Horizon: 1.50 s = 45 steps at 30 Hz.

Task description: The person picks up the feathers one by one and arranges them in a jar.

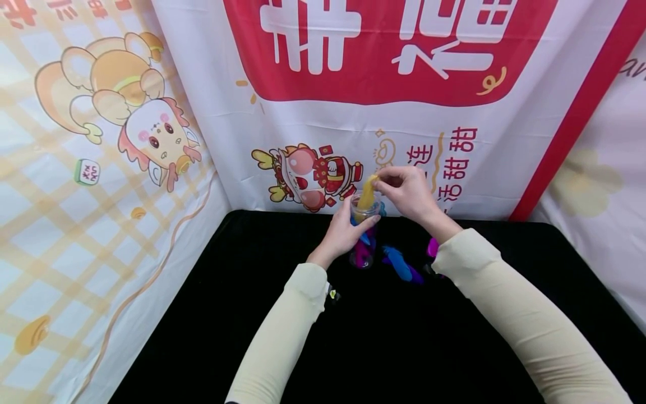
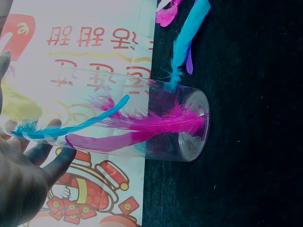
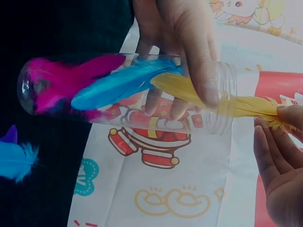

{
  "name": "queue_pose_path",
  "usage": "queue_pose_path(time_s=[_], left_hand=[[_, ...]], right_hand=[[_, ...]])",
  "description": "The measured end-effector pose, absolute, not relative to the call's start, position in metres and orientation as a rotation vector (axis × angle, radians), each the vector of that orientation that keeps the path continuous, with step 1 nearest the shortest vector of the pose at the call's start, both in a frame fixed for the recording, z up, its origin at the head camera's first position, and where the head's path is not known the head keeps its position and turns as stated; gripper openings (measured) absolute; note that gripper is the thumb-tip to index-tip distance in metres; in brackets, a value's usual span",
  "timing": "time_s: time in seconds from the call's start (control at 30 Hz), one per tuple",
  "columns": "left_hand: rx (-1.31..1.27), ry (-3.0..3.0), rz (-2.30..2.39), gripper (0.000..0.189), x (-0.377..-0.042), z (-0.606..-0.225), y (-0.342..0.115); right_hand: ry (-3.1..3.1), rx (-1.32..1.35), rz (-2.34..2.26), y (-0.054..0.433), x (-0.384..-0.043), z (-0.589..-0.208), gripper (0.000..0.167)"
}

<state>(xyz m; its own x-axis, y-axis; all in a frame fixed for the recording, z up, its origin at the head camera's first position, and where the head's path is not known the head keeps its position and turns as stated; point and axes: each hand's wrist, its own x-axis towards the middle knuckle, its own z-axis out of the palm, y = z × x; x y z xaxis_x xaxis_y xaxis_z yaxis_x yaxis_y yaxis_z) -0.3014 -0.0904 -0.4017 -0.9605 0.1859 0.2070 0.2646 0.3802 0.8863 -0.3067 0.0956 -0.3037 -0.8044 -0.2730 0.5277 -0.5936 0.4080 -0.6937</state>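
My left hand (image 1: 345, 230) grips a clear jar (image 2: 161, 153) near its mouth, fingers and thumb curled round the wall. Pinched between the right hand's (image 1: 407, 193) thumb and fingertips is a yellow feather (image 3: 253, 108). Its vane reaches through the open mouth into the jar, and the pinched end stays outside. Inside the jar, magenta feathers (image 3: 61, 80) lie toward the base, with a blue feather (image 3: 120, 87) between them and the yellow one. In the head view the jar stands nearly upright at the black table's far edge.
A blue feather (image 1: 397, 262) and a purple feather (image 1: 416, 276) lie on the black table (image 1: 383, 348), right of the jar. Something magenta (image 1: 432, 247) shows beside the right sleeve. A printed cloth (image 1: 303, 123) hangs behind the table.
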Motion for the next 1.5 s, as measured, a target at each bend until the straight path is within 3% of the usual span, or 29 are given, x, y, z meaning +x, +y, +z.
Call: queue_pose_path(time_s=[1.5], left_hand=[[-0.469,-2.576,-1.604,0.084,-0.303,-0.402,-0.093]], right_hand=[[-2.625,0.879,1.030,0.084,-0.317,-0.320,0.014]])
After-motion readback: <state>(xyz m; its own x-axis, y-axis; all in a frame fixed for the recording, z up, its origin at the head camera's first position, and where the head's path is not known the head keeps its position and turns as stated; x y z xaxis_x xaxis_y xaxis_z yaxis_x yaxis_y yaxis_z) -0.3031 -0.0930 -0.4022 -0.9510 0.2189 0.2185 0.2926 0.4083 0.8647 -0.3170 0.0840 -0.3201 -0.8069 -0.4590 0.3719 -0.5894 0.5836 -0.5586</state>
